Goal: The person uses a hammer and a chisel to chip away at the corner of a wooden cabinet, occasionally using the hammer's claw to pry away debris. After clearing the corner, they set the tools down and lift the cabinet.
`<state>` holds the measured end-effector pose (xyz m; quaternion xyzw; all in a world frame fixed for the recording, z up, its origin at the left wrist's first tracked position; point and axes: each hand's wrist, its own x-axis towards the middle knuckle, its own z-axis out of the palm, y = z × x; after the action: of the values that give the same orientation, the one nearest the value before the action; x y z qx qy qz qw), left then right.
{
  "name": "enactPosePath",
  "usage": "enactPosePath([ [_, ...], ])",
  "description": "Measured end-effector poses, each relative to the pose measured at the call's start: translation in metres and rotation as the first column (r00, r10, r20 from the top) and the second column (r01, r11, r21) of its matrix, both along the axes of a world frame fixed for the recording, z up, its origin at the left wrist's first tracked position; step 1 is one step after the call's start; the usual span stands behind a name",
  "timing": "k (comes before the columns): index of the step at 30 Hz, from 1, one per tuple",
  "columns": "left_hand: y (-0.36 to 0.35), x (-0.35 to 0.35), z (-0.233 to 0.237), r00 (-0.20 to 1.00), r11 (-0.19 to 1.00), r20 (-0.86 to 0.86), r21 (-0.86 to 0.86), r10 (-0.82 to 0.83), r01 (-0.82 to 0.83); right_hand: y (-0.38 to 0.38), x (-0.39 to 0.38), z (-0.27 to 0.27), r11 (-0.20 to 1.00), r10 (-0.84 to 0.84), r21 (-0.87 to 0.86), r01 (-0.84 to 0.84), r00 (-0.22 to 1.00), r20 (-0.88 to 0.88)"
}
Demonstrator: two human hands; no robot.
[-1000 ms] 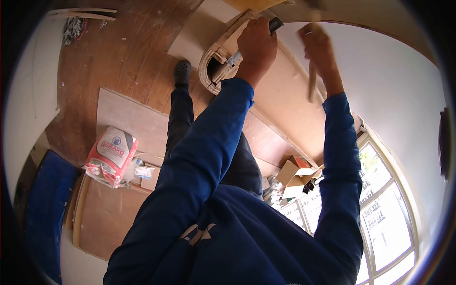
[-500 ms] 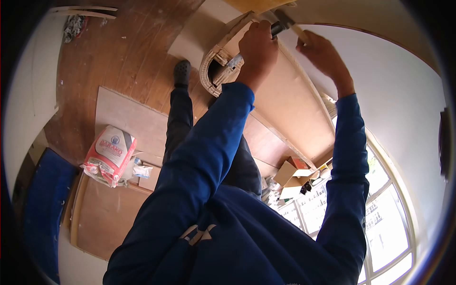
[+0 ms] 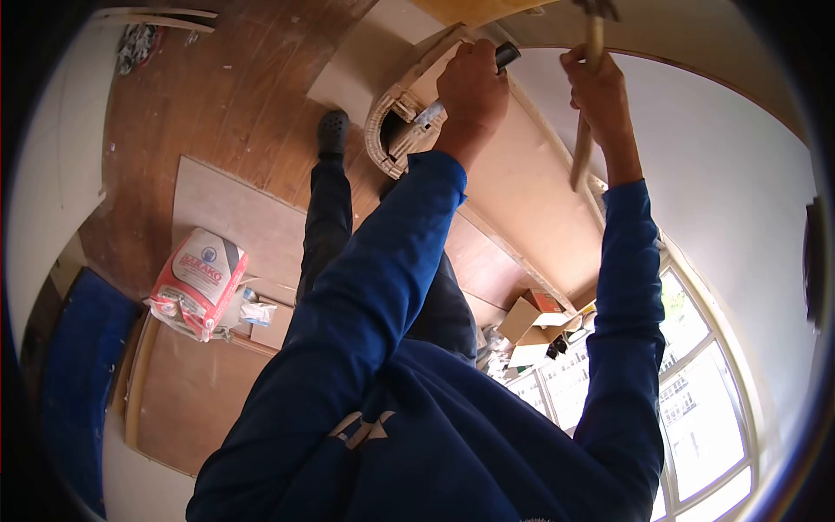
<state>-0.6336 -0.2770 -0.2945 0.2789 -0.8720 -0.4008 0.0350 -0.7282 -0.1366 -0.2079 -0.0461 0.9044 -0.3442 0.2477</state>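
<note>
My left hand (image 3: 474, 84) is wrapped round the dark handle of a chisel (image 3: 506, 55), whose metal blade points down and left at the curved wooden end (image 3: 380, 130) of a long panel. That curved end has a ribbed rim and a dark hollow inside. My right hand (image 3: 598, 91) grips the wooden handle of a hammer (image 3: 583, 157). The hammer's head is at the top edge of the view, above and to the right of the chisel handle and apart from it.
A red and white bag (image 3: 198, 283) lies on the left near a blue object (image 3: 76, 374). Open cardboard boxes (image 3: 522, 322) and clutter sit near the windows (image 3: 704, 409). My shoe (image 3: 332, 133) is on the wooden floor (image 3: 217, 104).
The hammer has moved up and right, away from the chisel's handle end, and its handle now hangs more upright. My left hand and the chisel have hardly moved.
</note>
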Motion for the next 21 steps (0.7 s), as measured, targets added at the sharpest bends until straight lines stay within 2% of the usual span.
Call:
enactPosePath([
  [1,-0.001,0.0,0.0,1.0,1.0,0.0,-0.003,0.002,-0.002,-0.003,0.0,-0.005,0.963,-0.235,-0.121,0.239,0.971,0.051],
  [3,-0.001,0.001,0.001,1.0,1.0,-0.005,0.003,0.0,0.0,0.001,0.011,-0.025,0.94,-0.29,-0.189,0.283,0.957,-0.01],
  [4,-0.001,0.002,0.001,1.0,1.0,-0.004,0.003,-0.002,0.002,0.006,0.022,-0.026,0.996,0.088,0.009,-0.088,0.989,-0.121],
  [5,0.0,0.002,0.0,1.0,1.0,0.004,0.009,-0.002,0.002,0.011,0.024,-0.029,0.873,0.468,0.233,-0.43,0.871,-0.15],
  [6,0.0,0.002,-0.001,1.0,1.0,0.014,0.015,-0.002,0.001,0.016,0.006,-0.015,0.855,0.493,0.162,-0.493,0.869,0.038],
  [7,0.001,0.007,0.001,1.0,1.0,0.02,0.02,-0.005,0.004,0.011,0.0,0.004,0.838,0.489,0.245,-0.488,0.87,0.059],
  [9,0.0,0.001,0.002,1.0,1.0,0.025,-0.016,-0.014,0.014,0.005,0.0,0.013,0.963,0.217,0.168,-0.208,0.976,-0.031],
  [10,0.0,0.001,0.003,1.0,1.0,0.024,-0.015,-0.009,0.01,0.005,-0.002,0.011,0.962,0.221,0.17,-0.213,0.975,-0.032],
  [11,0.0,0.002,0.004,1.0,1.0,0.026,0.004,-0.012,0.012,0.004,-0.005,0.003,0.997,-0.058,0.058,0.057,0.998,0.012],
  [12,-0.002,0.001,0.005,1.0,1.0,0.027,0.02,-0.015,0.015,0.003,-0.008,-0.007,0.943,-0.326,-0.041,0.33,0.942,0.085],
  [13,-0.002,0.002,0.004,1.0,1.0,0.029,0.02,-0.012,0.012,0.019,-0.008,-0.035,0.944,-0.323,-0.04,0.327,0.942,0.087],
  [14,-0.002,0.002,0.003,0.999,1.0,0.031,0.017,-0.009,0.008,0.046,-0.008,-0.076,0.993,0.045,0.115,-0.025,0.985,-0.169],
  [15,-0.002,0.001,0.002,0.999,1.0,0.031,0.015,-0.009,0.009,0.06,-0.007,-0.097,0.885,0.43,0.341,-0.317,0.836,-0.342],
  [16,-0.002,0.001,0.002,1.0,1.0,0.029,0.014,-0.009,0.009,0.023,0.017,-0.04,0.871,0.485,0.163,-0.464,0.865,-0.127],
  [17,-0.002,0.001,0.001,1.0,1.0,-0.003,0.011,-0.005,0.005,0.015,0.009,-0.016,0.869,0.489,0.162,-0.468,0.863,-0.129],
  [19,0.001,0.011,0.005,1.0,1.0,-0.022,0.018,-0.005,0.005,0.009,0.013,0.014,0.918,0.34,0.189,-0.348,0.937,0.074],
  [20,-0.001,0.008,0.004,1.0,1.0,-0.014,0.015,-0.003,0.003,0.007,0.016,0.014,0.968,0.224,0.123,-0.219,0.974,-0.035],
  [21,-0.003,0.004,0.003,1.0,1.0,-0.006,0.01,0.001,-0.001,0.006,0.012,0.01,0.968,0.227,0.12,-0.221,0.973,-0.042],
])
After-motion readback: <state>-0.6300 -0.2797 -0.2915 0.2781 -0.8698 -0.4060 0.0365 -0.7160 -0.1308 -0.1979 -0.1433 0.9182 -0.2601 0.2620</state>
